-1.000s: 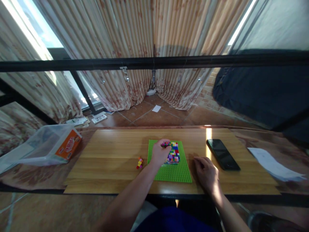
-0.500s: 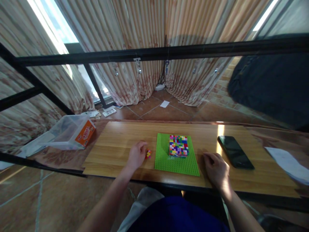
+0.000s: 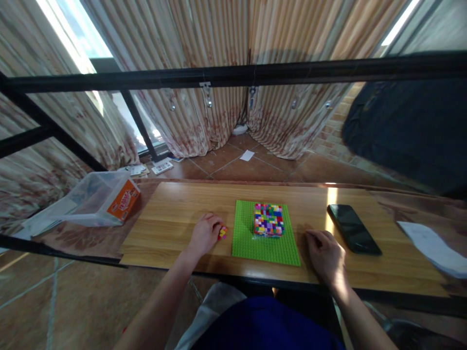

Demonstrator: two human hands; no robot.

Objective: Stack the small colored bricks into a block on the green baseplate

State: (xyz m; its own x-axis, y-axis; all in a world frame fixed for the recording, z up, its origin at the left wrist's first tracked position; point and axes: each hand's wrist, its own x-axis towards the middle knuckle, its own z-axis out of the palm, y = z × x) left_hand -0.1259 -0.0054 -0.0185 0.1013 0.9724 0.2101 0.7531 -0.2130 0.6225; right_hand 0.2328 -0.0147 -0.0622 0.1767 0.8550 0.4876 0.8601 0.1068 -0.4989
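Note:
My left hand (image 3: pixel 206 234) rests on the table with its fingers curled down at a small cluster of loose toy bricks (image 3: pixel 223 233), yellow, pink and red. Its fingertips touch or nearly touch them; what lies under the fingers is hidden. To the right is a green studded baseplate (image 3: pixel 242 243), bearing a square block built of many small multicoloured bricks (image 3: pixel 269 221). Beyond the plate's right edge my right hand (image 3: pixel 326 255) lies on the wood, loosely closed, thumb against the bent index finger, and nothing shows in it.
A black phone (image 3: pixel 353 229) lies right of my right hand on the wooden table (image 3: pixel 175 204). White paper (image 3: pixel 432 248) is at the far right. A clear plastic bin with an orange label (image 3: pixel 124 198) stands off the table's left end. A black metal bar (image 3: pixel 226 75) crosses beyond the table.
My left hand has shifted slightly and its fingers sit lower at the small bricks. The view has turned a little. My right hand stays where it was.

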